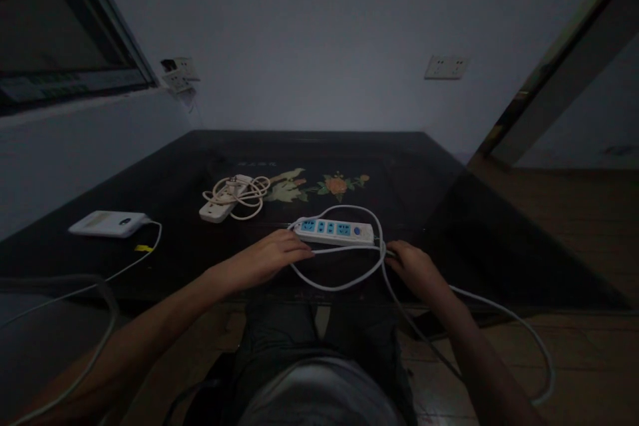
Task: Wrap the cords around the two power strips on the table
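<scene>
A white power strip with blue sockets lies near the front edge of a dark table. Its white cord loops round it and trails off the table to the right. My left hand lies on the table just left of the strip, fingers closed together over the cord by the strip's near edge. My right hand is at the strip's right end, fingers curled round the cord where the loop crosses.
A second white power strip with a coiled cream cord lies further back on the left. A flat white device with a cable sits at the far left. Wall sockets are on the wall behind. Wooden floor lies to the right.
</scene>
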`<state>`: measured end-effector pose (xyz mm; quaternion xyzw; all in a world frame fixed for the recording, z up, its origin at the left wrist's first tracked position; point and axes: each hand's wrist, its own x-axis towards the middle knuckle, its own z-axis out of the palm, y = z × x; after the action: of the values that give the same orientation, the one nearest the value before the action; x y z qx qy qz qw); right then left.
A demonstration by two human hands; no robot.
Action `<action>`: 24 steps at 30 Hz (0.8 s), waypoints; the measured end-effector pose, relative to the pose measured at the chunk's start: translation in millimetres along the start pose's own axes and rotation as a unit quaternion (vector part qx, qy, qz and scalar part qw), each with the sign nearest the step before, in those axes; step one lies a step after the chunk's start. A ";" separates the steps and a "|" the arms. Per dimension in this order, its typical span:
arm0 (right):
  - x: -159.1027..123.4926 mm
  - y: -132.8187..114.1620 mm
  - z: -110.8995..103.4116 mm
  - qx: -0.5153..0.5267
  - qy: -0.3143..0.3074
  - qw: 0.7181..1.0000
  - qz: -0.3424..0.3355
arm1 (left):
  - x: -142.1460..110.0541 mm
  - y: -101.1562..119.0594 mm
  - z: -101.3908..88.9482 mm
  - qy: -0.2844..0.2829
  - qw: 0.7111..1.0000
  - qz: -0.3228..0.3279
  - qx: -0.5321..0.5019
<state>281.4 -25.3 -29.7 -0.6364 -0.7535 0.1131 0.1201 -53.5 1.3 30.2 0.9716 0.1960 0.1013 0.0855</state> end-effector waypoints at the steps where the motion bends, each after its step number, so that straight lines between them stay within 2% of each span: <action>1: 2.1 -1.6 0.9 0.004 0.004 1.000 0.003 | 7.6 -1.1 4.0 -0.001 1.000 0.021 0.006; 7: 6.6 -1.7 1.1 0.043 0.015 0.999 -0.005 | 56.0 -1.1 38.7 0.017 0.996 0.089 0.006; 11: 5.2 -4.4 -1.4 0.058 0.000 0.998 -0.009 | 86.3 3.9 63.7 0.033 0.996 0.078 -0.011; 14: 2.7 -5.4 -4.5 0.073 -0.019 0.997 0.000 | 100.5 8.8 73.7 0.026 0.998 0.043 -0.042; 19: -6.1 1.0 -13.7 0.098 -0.047 0.994 -0.029 | 101.5 4.0 65.5 0.047 0.996 0.026 -0.072; 22: -12.7 6.9 -22.4 0.086 -0.050 0.995 -0.022 | 95.9 -9.3 54.4 0.074 0.996 -0.007 -0.039; 24: -16.2 9.1 -28.8 0.072 -0.053 0.996 -0.018 | 93.3 -19.3 51.1 0.071 0.997 -0.037 -0.011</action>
<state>301.9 -39.3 -6.1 -0.6053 -0.7602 0.1985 0.1278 35.4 49.6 -7.9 0.9532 0.2359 0.1686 0.0853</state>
